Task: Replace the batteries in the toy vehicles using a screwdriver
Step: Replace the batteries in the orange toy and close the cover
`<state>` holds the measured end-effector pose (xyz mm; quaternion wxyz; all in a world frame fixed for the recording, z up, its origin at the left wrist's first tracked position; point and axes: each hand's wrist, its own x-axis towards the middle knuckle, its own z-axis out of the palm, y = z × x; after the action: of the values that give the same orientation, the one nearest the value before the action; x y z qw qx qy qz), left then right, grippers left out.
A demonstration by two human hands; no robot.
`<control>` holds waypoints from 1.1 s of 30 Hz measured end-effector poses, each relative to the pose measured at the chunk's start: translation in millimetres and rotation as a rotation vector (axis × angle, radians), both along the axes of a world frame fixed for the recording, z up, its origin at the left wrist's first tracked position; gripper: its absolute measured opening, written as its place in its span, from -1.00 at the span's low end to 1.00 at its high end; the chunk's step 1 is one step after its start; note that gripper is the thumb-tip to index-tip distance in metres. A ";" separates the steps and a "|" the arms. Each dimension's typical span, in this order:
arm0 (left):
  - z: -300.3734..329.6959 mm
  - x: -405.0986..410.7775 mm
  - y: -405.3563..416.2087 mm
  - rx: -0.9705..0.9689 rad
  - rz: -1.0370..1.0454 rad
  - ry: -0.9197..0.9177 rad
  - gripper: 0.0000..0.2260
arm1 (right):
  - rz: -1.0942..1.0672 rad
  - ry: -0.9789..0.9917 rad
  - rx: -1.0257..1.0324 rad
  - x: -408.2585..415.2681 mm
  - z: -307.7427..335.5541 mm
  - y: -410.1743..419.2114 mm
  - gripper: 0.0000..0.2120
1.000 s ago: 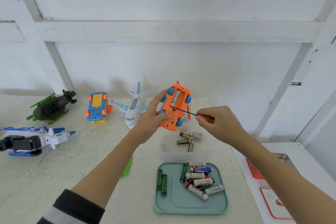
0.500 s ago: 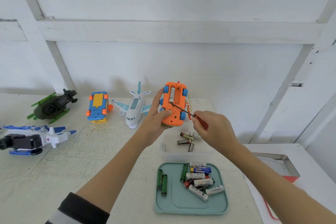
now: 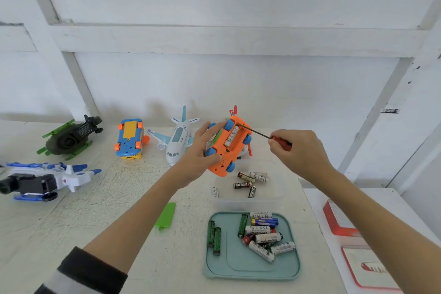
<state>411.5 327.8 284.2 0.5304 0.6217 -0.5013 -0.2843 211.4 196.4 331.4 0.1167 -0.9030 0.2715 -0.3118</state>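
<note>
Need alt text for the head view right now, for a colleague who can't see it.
Left hand holds an upturned orange toy car with its battery bay open, while the right hand pokes a red-handled screwdriver into it. Below lie loose batteries in a clear tub and a teal tray.

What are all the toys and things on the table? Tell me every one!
Orange toy car: 1, orange with blue wheels, held up underside out, a battery inside.
Screwdriver: 1, red handle, tip at the car.
Toy plane: 1, white and light blue, behind the car.
Blue toy car: 1, blue and orange, upside down, left of the plane.
Green toy helicopter: 1, far left.
Blue-white toy: 1, left edge.
Green cover: 1, on the table.
Clear box: 1, several batteries inside.
Teal tray: 1, about ten batteries.
Red-rimmed things: 2, right.
Left hand: holds the car.
Right hand: holds the screwdriver.
</note>
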 end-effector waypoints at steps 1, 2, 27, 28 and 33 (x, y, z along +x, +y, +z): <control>0.9 0.0 0.7 0.009 -0.001 -0.030 -0.31 | 0.001 0.013 0.002 -0.9 0.6 -0.5 -0.86; 2.2 0.1 1.4 0.020 0.001 -0.058 -0.30 | 0.001 0.020 0.007 -1.4 1.0 -0.9 -0.87; 6.4 4.6 -14.0 0.206 -0.130 -0.473 -0.26 | 0.015 0.187 0.102 -22.0 0.6 -27.2 -0.86; 6.0 4.1 -14.5 0.201 -0.126 -0.444 -0.28 | 0.015 0.164 0.103 -21.5 -0.5 -25.9 -0.86; 7.3 0.4 -16.2 0.193 -0.130 -0.305 -0.31 | 0.004 0.162 0.056 -13.9 -4.4 -23.6 -0.83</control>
<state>411.8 311.6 291.5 0.3668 0.6720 -0.5852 -0.2673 197.5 172.8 327.0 0.1203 -0.9221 0.2870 -0.2298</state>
